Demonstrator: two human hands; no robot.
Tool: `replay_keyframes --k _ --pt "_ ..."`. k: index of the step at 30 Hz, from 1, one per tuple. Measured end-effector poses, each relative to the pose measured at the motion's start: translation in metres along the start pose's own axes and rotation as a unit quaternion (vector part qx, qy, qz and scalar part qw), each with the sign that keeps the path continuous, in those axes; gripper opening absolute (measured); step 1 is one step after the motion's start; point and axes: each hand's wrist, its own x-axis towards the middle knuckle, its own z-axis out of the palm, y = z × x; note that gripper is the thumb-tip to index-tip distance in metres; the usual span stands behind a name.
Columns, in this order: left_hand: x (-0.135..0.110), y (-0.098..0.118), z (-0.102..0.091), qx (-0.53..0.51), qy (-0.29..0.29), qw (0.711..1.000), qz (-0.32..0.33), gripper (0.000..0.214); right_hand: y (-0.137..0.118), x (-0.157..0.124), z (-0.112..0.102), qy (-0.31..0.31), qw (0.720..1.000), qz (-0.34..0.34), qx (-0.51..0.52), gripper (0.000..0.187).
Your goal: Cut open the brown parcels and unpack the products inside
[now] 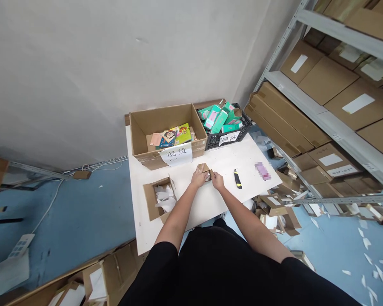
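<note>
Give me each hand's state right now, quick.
Left hand: closed on the left side of a small cardboard box.
Right hand: closed on the right side of that same box.

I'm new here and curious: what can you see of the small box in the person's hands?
The small box looks like plain brown cardboard. It seems partly open, with a flap at the right hand, and something pale shows there, too small to identify. The left hand holds its left side. It is over the white table; whether it rests there is unclear.
</note>
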Motion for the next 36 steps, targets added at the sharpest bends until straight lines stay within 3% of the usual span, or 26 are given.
replay_keyframes --k 3,6,9,12,17,20,25,31,36 --pt "-0.008 -0.007 0.0 -0.016 0.053 0.998 0.0 0.035 -0.001 -0.005 0.003 -0.007 1.0 -0.002 0.028 0.031" --pt "-0.016 -0.017 0.0 -0.08 0.154 0.979 -0.102 0.046 0.0 -0.01 0.006 -0.029 0.998 -0.031 0.051 0.039" --pt "-0.02 -0.025 0.002 -0.158 0.143 0.959 -0.19 0.058 -0.001 -0.011 0.009 -0.059 0.996 -0.041 0.055 0.04" --pt "-0.02 -0.024 0.001 -0.208 0.072 0.964 -0.147 0.064 -0.003 -0.01 0.01 -0.07 0.994 -0.015 0.083 0.044" --pt "-0.024 -0.017 -0.008 -0.181 0.045 0.98 -0.066 0.056 0.0 -0.017 0.004 -0.049 0.986 -0.004 0.16 0.049" --pt "-0.03 -0.02 -0.011 -0.159 0.028 0.986 -0.05 0.052 0.005 -0.025 -0.001 -0.037 0.986 -0.001 0.162 0.049" --pt "-0.034 -0.026 -0.007 -0.152 0.025 0.987 -0.05 0.041 0.009 -0.029 0.001 -0.036 0.986 -0.015 0.161 0.048" --pt "-0.038 -0.031 0.003 -0.12 0.023 0.991 -0.046 0.048 0.016 -0.024 0.009 -0.042 0.99 -0.037 0.128 0.041" --pt "-0.042 -0.04 0.014 -0.132 0.057 0.989 -0.045 0.048 0.03 -0.015 0.014 -0.042 0.982 -0.057 0.174 0.042"
